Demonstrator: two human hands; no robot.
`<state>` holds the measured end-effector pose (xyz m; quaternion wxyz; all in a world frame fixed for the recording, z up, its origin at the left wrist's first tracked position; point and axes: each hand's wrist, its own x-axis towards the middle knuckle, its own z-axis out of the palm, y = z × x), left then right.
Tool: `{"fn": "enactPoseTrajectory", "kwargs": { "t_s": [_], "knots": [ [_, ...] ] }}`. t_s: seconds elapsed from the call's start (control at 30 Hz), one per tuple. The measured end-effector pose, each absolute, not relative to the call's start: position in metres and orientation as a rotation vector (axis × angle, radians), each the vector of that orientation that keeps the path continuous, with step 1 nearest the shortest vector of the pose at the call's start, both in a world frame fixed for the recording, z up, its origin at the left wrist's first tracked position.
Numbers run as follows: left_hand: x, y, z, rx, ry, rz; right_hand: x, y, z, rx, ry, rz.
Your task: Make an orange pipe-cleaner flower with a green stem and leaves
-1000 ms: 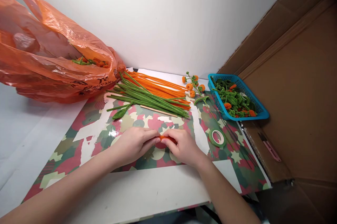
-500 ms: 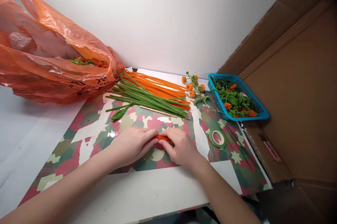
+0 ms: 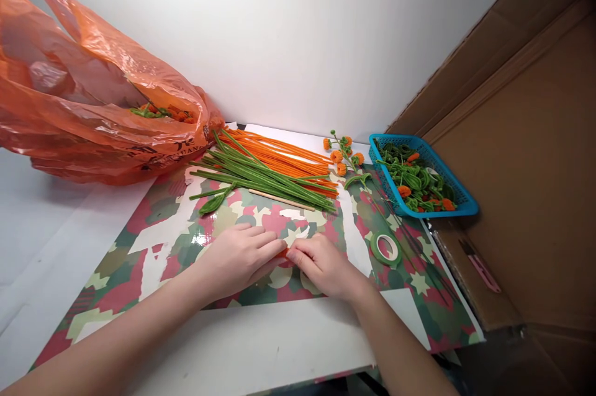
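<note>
Low over the patterned sheet, my left hand (image 3: 244, 254) and my right hand (image 3: 325, 267) meet fingertip to fingertip. Between them is a short piece of orange pipe cleaner (image 3: 284, 253), gripped from both sides and mostly covered by the fingers. Both hands are closed in a pinch. Just beyond lie green pipe cleaners (image 3: 265, 179), with orange pipe cleaners (image 3: 279, 151) behind them. A thin wooden stick (image 3: 282, 200) rests along their near edge, and a green fuzzy leaf (image 3: 214, 203) is at their left end.
An orange plastic bag (image 3: 107, 135) with finished flowers stands left. To the right are a stem of orange flowers (image 3: 343, 153), a roll of green tape (image 3: 386, 249) and a blue basket (image 3: 454, 212) of green and orange pieces. A pink cutter (image 3: 484, 272) lies beside the cardboard wall (image 3: 521, 185).
The right fingers have drawn into a tighter pinch, and less of the orange pipe cleaner shows. The left hand stays at it. The whole view has shifted slightly.
</note>
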<state>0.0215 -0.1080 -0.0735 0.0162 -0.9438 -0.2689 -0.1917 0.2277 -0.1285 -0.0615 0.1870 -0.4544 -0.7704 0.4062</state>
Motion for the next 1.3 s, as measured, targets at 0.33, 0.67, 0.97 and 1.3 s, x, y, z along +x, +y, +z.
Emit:
{"fn": "enactPoseTrajectory", "kwargs": {
  "t_s": [0.33,0.67,0.97,1.3],
  "knots": [
    [0.019,-0.109,-0.064,-3.348,-1.403,-0.397,0.222,-0.132,-0.067,-1.306,-2.303,0.914],
    [0.022,-0.107,-0.054,-3.503,-1.677,-0.463,0.221,-0.133,-0.08,-1.218,-2.463,0.437],
    [0.026,-0.111,-0.061,-3.345,-1.698,-0.434,0.219,-0.132,-0.072,-1.286,-2.44,0.522],
    [0.026,-0.112,-0.056,-3.377,-1.75,-0.473,0.215,-0.134,-0.08,-1.142,-2.573,0.245]
  ]
}}
